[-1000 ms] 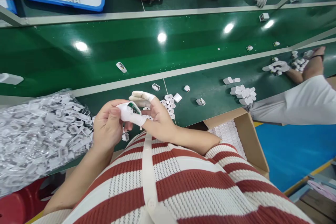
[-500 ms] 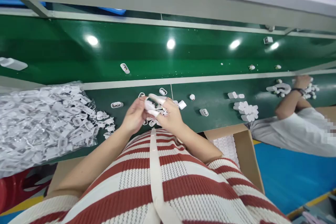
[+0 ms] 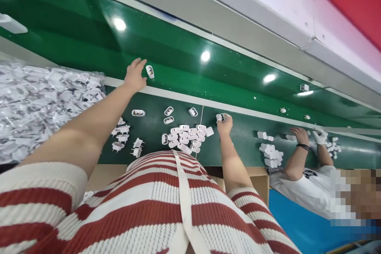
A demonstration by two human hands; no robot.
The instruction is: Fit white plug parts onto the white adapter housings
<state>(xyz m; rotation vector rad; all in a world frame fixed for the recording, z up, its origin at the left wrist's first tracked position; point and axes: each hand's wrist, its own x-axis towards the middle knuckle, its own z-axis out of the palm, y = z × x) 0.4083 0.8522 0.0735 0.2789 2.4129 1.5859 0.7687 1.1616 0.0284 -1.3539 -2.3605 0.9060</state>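
My left hand (image 3: 136, 75) reaches over the green belt with its fingers apart. Just right of its fingertips lies a white oval charger casing (image 3: 150, 72), with parts showing inside its open end. My right hand (image 3: 225, 125) is closed on a small white charger casing (image 3: 220, 117), which the fingers partly cover. Between the hands, on the bench, is a cluster of white charger casings (image 3: 183, 140). Above it lie several open-ended casings, such as one oval casing (image 3: 168, 110). Pronged white plug pieces (image 3: 121, 129) lie below my left forearm.
A clear bag of white plastic parts (image 3: 50, 107) fills the left side. A pale rail (image 3: 178, 97) divides bench from belt. At the right, a co-worker's hand (image 3: 300, 135) and gloved hand (image 3: 320, 136) are near white pieces (image 3: 270, 154). A metal shelf frame (image 3: 238, 27) overhangs the belt.
My hands have moved apart from the white piece they held together. The left has gone up and left to the belt; the right has shifted right with a casing. The view has tilted.
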